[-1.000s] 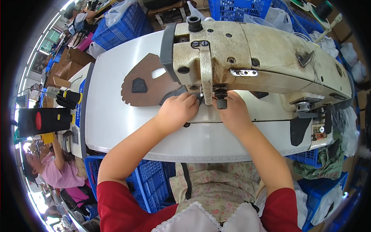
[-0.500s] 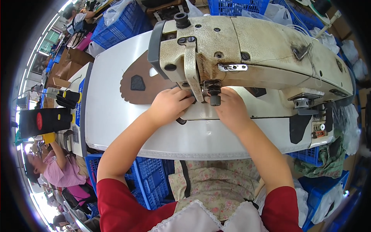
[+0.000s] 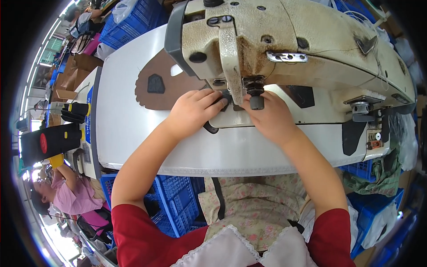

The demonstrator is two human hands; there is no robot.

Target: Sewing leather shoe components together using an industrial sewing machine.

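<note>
A sewing machine (image 3: 293,44) overhangs the brown panel (image 3: 175,91); its knob (image 3: 256,102) partly hides the right hand (image 3: 272,116), whose finger spread and grip we cannot tell; the left hand (image 3: 191,113), fingers curled close, touches a mostly covered dark piece (image 3: 226,99) beneath, any pinch unclear; white table (image 3: 222,149) lies bare toward its front edge (image 3: 231,171)

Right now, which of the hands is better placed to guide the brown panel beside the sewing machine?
Left, I'd judge: the left hand is close beside the brown panel, while the right hand is farther away, its fingers partly hidden behind the machine's black knob.
</note>
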